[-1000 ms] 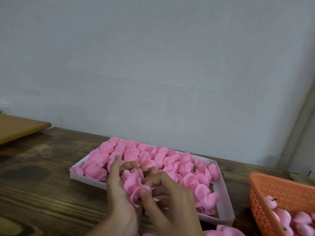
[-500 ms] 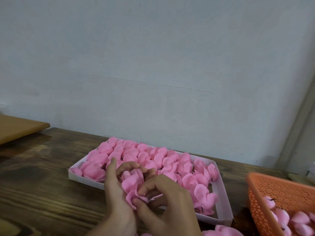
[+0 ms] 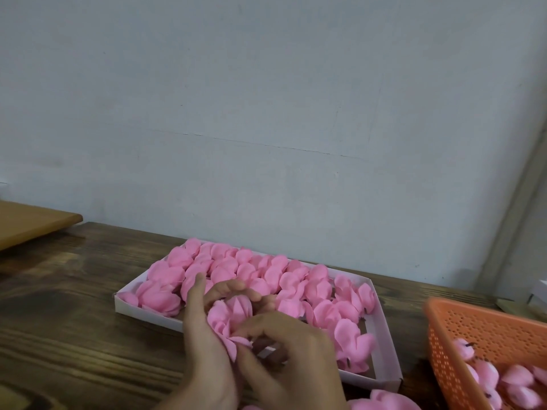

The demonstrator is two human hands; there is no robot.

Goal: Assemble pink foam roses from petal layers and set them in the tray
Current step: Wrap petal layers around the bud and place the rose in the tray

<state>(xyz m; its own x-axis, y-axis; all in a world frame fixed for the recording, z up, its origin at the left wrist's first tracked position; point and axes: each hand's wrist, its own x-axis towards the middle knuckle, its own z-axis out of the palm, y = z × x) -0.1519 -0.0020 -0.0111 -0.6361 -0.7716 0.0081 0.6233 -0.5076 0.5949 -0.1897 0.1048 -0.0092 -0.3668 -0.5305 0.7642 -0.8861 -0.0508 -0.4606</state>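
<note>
Rose (image 3: pixel 229 316): one, over tray (image 3: pixel 148 314) near rim. Left hand (image 3: pixel 204 335) cups it, fingers curled behind; right hand (image 3: pixel 291 356) pinches a lower petal. Bare tray floor lies rightward (right hand nearer).

The left hand (image 3: pixel 207 347) and right hand (image 3: pixel 299 368) grip a pink rose (image 3: pixel 229 316) over the near side of a white tray (image 3: pixel 148 313) of roses on the table (image 3: pixel 74 335), with an orange basket (image 3: pixel 485 324) at the right.
</note>
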